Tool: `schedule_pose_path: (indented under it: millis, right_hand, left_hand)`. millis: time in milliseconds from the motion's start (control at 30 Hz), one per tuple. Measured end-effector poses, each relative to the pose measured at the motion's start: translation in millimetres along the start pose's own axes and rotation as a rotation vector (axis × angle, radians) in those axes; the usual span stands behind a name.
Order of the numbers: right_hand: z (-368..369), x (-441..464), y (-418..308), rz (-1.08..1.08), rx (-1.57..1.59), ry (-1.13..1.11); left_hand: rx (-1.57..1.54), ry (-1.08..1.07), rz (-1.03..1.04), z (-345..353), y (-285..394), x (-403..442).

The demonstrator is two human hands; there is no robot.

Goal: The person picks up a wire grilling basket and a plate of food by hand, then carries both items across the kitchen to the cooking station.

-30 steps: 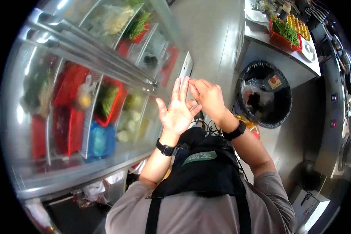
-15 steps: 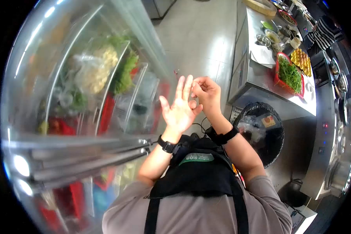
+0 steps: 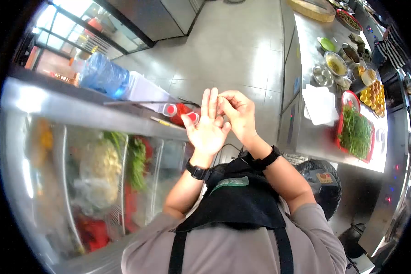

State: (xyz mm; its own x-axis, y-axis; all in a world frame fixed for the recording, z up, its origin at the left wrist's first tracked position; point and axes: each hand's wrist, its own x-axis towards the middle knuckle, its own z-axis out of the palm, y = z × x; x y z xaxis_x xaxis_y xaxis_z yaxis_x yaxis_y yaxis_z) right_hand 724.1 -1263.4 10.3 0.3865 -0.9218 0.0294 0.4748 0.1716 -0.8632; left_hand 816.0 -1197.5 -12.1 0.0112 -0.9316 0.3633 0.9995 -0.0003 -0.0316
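Note:
My left hand point(image 3: 208, 125) is raised in front of the black apron point(image 3: 235, 201), palm up, with two fingers and the thumb stretched out and the other fingers curled in. Beside it on the right, my right hand point(image 3: 237, 113) is closed, its thumb and fingertips pinched together against the fingers of my left hand. What the pinch holds, if anything, is too small to see. Each wrist has a black band. Left of my hands is a glass-fronted fridge point(image 3: 169, 157) with vegetables point(image 3: 137, 164) and bagged food point(image 3: 98, 178) on its shelves.
On the right, a steel counter point(image 3: 306, 137) carries greens point(image 3: 356, 132) in a red basket, an egg tray point(image 3: 373, 98), bowls and a round board point(image 3: 313, 8). A bin point(image 3: 322, 182) stands below. A large blue bottle point(image 3: 102, 75) is at upper left. A person in stripes point(image 3: 392, 50) is partly visible.
The view has swung along the fridge, so the blue bottle, white box and more of the counter have come into sight. Both hands keep nearly the same pose, the right still pinched beside the left.

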Motion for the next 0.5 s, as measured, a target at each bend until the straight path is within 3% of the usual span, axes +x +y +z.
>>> schedule_pose_path:
  millis: [167,500]
  right_hand:
    - [-3.9,109.6,3.0,-0.069,-0.036,-0.076]
    - [-15.7,325.2,29.7,0.01,-0.34,0.039]
  left_hand:
    - [0.075,-0.063,0.003,-20.1,37.3,94.5]
    - [0.313,0.135,0.014,-125.8,139.7,266.7]
